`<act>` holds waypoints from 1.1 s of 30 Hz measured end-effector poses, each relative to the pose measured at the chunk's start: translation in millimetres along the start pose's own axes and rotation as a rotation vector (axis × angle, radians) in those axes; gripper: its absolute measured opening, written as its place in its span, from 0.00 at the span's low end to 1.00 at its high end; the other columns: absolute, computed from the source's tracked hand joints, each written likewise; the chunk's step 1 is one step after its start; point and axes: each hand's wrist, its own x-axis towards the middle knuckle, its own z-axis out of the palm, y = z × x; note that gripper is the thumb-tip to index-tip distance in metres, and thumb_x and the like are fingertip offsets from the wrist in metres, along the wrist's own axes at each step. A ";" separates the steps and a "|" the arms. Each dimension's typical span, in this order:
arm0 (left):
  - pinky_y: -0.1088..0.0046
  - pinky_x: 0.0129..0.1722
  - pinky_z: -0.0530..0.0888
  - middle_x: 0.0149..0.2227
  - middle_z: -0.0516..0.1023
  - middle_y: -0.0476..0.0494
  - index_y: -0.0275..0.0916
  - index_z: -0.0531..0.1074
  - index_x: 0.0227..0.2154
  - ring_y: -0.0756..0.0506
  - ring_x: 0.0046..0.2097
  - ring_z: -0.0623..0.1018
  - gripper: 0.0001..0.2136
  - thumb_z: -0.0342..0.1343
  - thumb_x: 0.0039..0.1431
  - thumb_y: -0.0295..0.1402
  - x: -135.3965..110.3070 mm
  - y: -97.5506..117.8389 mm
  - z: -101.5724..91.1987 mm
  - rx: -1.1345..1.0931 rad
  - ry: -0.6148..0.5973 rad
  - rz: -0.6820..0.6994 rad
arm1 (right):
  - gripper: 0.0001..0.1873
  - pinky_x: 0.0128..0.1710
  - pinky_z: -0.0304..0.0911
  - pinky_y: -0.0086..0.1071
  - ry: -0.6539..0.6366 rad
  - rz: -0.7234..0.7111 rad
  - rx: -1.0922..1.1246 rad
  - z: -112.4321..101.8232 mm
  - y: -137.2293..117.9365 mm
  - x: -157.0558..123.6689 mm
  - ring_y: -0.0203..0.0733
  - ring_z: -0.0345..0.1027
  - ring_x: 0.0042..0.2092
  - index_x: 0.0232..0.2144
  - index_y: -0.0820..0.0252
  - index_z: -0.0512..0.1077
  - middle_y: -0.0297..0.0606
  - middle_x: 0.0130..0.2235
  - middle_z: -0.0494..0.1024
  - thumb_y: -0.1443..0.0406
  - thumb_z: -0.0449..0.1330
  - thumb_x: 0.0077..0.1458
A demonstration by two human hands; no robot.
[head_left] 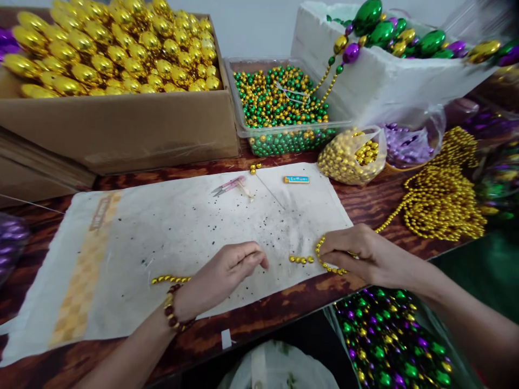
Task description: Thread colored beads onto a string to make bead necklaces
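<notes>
the right hand pinches a gold bead strand at near right on the cloth; the left hand curls, contents unclear. print on the blue lighter and far-left brown lettering is unreadable.

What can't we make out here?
All in the head view:
Left hand: its curled fingers hide whether it holds anything.
Gold strand in the right hand: that hand hides whether it joins the gold bead pile.
Lighter: label print too small.
Purple beads: cut off by left edge.
</notes>
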 end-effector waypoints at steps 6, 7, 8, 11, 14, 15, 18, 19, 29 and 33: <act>0.60 0.54 0.65 0.51 0.70 0.41 0.44 0.65 0.53 0.44 0.53 0.68 0.15 0.44 0.66 0.37 16.0 2.0 19.9 0.234 0.139 0.272 | 0.11 0.31 0.56 0.27 0.068 0.027 0.176 0.9 -10.9 11.1 0.33 0.64 0.31 0.32 0.62 0.71 0.34 0.29 0.73 0.65 0.51 0.64; 0.59 0.56 0.63 0.55 0.68 0.40 0.45 0.63 0.56 0.43 0.56 0.66 0.16 0.44 0.66 0.36 21.0 5.9 27.9 0.226 0.150 0.322 | 0.11 0.31 0.56 0.27 0.077 0.026 0.197 0.3 -13.5 12.0 0.33 0.64 0.31 0.32 0.62 0.71 0.33 0.29 0.72 0.65 0.52 0.64; 0.58 0.57 0.62 0.57 0.66 0.39 0.45 0.60 0.58 0.43 0.58 0.65 0.18 0.45 0.66 0.36 26.6 10.4 36.3 0.203 0.163 0.370 | 0.11 0.31 0.56 0.27 0.089 0.024 0.211 -0.4 -15.8 12.4 0.33 0.64 0.30 0.32 0.62 0.71 0.33 0.28 0.72 0.65 0.52 0.64; 0.58 0.58 0.61 0.57 0.67 0.39 0.43 0.61 0.58 0.43 0.58 0.66 0.19 0.49 0.64 0.35 44.0 23.9 58.2 0.119 0.166 0.494 | 0.11 0.29 0.56 0.27 0.123 0.037 0.234 -2.7 -20.5 11.4 0.33 0.63 0.29 0.32 0.62 0.72 0.32 0.27 0.71 0.64 0.53 0.63; 0.62 0.54 0.64 0.44 0.78 0.43 0.40 0.73 0.41 0.45 0.47 0.74 0.09 0.48 0.65 0.33 53.5 31.1 67.1 0.030 0.108 0.467 | 0.12 0.29 0.56 0.27 0.146 0.064 0.232 -4.3 -21.1 7.4 0.33 0.63 0.29 0.33 0.61 0.73 0.33 0.28 0.72 0.63 0.52 0.64; 0.65 0.51 0.66 0.39 0.79 0.45 0.39 0.74 0.36 0.47 0.42 0.75 0.10 0.48 0.65 0.34 53.6 31.3 67.0 -0.013 0.097 0.421 | 0.12 0.29 0.56 0.27 0.149 0.077 0.217 -4.7 -20.3 5.6 0.33 0.64 0.29 0.33 0.61 0.72 0.33 0.28 0.72 0.63 0.52 0.64; 0.73 0.36 0.69 0.29 0.77 0.48 0.38 0.74 0.35 0.50 0.33 0.74 0.11 0.51 0.63 0.39 45.1 26.1 58.8 -0.125 0.093 0.249 | 0.11 0.29 0.55 0.27 0.144 0.094 0.138 -6.3 -14.5 -0.8 0.33 0.63 0.29 0.32 0.61 0.71 0.32 0.28 0.72 0.64 0.52 0.64; 0.75 0.32 0.68 0.26 0.75 0.49 0.37 0.73 0.35 0.51 0.30 0.73 0.12 0.51 0.62 0.40 40.1 23.1 54.0 -0.127 0.086 0.206 | 0.11 0.29 0.54 0.28 0.133 0.086 0.107 -7.2 -11.5 -3.3 0.33 0.63 0.29 0.32 0.61 0.71 0.33 0.28 0.71 0.64 0.52 0.64; 0.64 0.50 0.68 0.45 0.76 0.41 0.41 0.72 0.46 0.44 0.48 0.73 0.12 0.48 0.64 0.37 19.6 8.6 24.5 0.278 0.104 0.327 | 0.10 0.32 0.55 0.28 0.001 -0.068 -0.069 -5.3 -5.4 4.2 0.35 0.66 0.31 0.36 0.61 0.72 0.36 0.32 0.75 0.66 0.51 0.64; 0.66 0.53 0.67 0.52 0.73 0.40 0.41 0.66 0.54 0.45 0.53 0.71 0.15 0.46 0.66 0.35 37.3 31.1 48.2 0.078 0.120 0.396 | 0.11 0.31 0.55 0.28 0.035 -0.085 -0.070 0.5 -15.3 12.8 0.35 0.66 0.31 0.35 0.61 0.73 0.36 0.31 0.75 0.66 0.51 0.64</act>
